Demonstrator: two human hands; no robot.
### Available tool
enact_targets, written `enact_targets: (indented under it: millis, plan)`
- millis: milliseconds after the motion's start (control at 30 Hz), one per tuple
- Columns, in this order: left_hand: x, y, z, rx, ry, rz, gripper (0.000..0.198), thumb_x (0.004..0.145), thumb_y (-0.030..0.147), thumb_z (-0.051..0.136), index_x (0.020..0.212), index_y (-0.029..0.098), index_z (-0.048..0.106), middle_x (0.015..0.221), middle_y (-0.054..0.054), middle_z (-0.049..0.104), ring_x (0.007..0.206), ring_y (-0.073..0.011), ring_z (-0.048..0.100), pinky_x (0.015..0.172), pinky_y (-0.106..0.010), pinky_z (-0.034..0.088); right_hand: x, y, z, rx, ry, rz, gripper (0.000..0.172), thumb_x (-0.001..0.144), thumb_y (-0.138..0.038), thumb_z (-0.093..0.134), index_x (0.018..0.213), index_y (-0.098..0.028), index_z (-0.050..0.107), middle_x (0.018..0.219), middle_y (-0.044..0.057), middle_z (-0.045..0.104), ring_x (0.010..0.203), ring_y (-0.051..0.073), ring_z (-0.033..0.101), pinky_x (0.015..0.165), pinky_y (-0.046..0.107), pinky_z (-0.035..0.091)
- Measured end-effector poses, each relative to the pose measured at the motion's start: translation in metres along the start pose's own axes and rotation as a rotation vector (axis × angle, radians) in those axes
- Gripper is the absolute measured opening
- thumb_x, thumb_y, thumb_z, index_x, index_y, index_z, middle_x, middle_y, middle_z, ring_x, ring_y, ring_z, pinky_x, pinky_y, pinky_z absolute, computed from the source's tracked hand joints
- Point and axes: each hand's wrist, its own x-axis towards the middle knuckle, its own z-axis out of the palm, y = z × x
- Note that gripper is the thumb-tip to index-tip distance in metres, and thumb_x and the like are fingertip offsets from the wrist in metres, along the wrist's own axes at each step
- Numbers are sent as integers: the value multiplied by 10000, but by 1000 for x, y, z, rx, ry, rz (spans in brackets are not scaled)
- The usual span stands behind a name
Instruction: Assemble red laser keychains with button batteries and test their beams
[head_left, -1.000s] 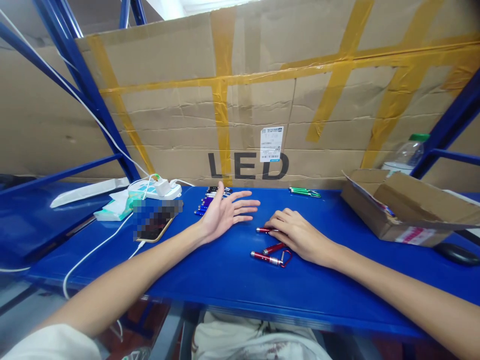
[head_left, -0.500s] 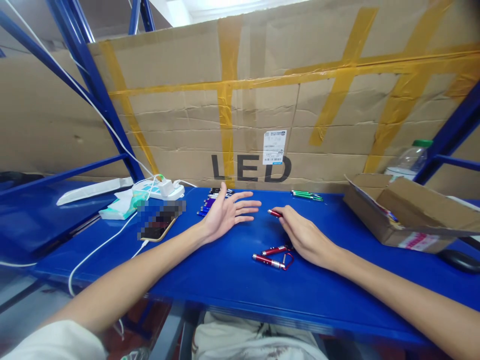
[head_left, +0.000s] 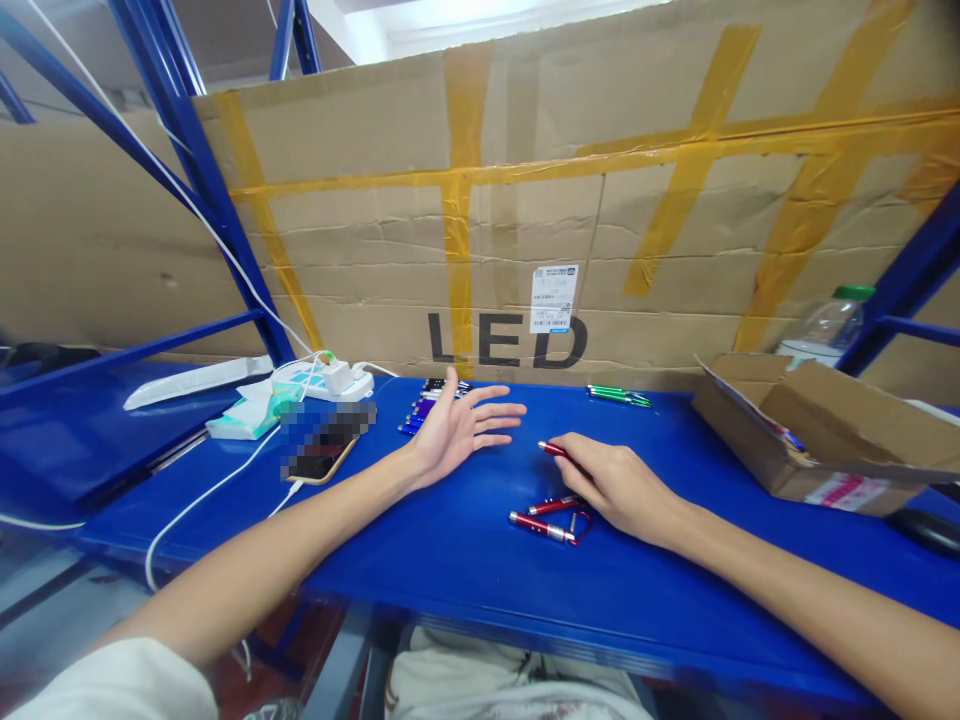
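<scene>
My right hand (head_left: 619,490) is closed round a small red keychain flashlight (head_left: 553,448), whose silver tip points left out of the fingers. Just under that hand lie two more red keychain flashlights (head_left: 541,528) on the blue table (head_left: 420,565), one with a red carabiner clip beside its end. My left hand (head_left: 465,430) is held palm up with its fingers spread, and nothing is in it. Behind it, partly hidden, is a row of blue, purple and black keychain flashlights (head_left: 420,412). Several green ones (head_left: 618,395) lie by the back edge.
At the right stands an open cardboard box (head_left: 757,460), with a green-capped bottle (head_left: 832,325) behind it and a black object (head_left: 926,532) in front. To the left are a phone (head_left: 322,458) on a white cable, a tissue pack (head_left: 244,410) and a power strip (head_left: 352,382). A large carton (head_left: 375,260) forms the back.
My right hand, still closed on the red flashlight, has lowered slightly toward the two on the table. The left hand keeps its spread pose. The whole view has shifted a little.
</scene>
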Motion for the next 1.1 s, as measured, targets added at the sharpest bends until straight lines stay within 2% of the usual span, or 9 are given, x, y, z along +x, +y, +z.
enact_targets:
  millis: [133, 333, 533, 1100]
  plan:
    - [0, 1, 1, -11, 18, -3, 894, 1033, 807, 204, 1444, 129, 619, 1447, -238, 674, 1308, -349, 658, 1049, -458, 536, 0, -1, 0, 2, 13, -42, 209, 1127, -293, 403, 1159, -227, 598, 992, 53, 779, 800, 211, 754, 693, 319, 539]
    - [-1, 1, 1, 0, 1, -3, 885, 1029, 816, 208, 1432, 150, 629, 1456, -222, 672, 1330, -346, 646, 1064, -460, 524, 0, 0, 0, -30, 21, -20, 226, 1132, -294, 390, 1219, -220, 585, 1021, 67, 781, 831, 219, 759, 719, 330, 553]
    - [-2, 2, 4, -26, 16, -7, 893, 1033, 808, 210, 1434, 124, 619, 1445, -245, 673, 1313, -352, 657, 1026, -439, 535, 0, -2, 0, -4, 19, -45, 215, 1128, -285, 387, 1179, -231, 589, 1029, 61, 786, 817, 210, 762, 697, 319, 544]
    - [-3, 2, 4, -28, -2, -12, 899, 1025, 819, 234, 1434, 115, 615, 1457, -258, 659, 1328, -363, 646, 1042, -450, 531, 0, -3, -2, -18, -5, -44, 223, 1119, -279, 389, 1158, -215, 599, 969, 65, 782, 778, 211, 747, 674, 323, 532]
